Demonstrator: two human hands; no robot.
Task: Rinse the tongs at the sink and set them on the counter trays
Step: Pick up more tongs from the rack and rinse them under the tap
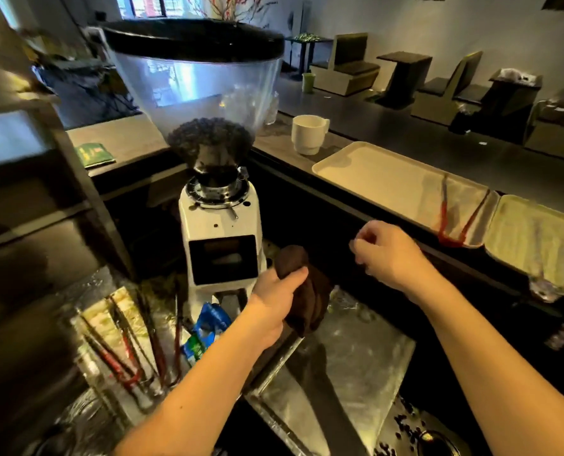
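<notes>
One pair of red-handled metal tongs (451, 215) lies spread on the cream tray (372, 172) on the raised counter at the right. Several more red-handled tongs (126, 353) stand in a clear container at the lower left. My left hand (274, 301) grips a dark brown cloth (307, 291) above the steel sink (349, 366). My right hand (389, 255) hovers with its fingers loosely curled, holding nothing, just in front of the counter edge and left of the tongs on the tray.
A white coffee grinder (219, 238) with a bean-filled hopper stands behind the sink. A second tray with a pale cloth (537, 238) sits right of the first. A white cup (308, 133) stands on the counter. Blue packaging (208, 327) lies by the grinder's base.
</notes>
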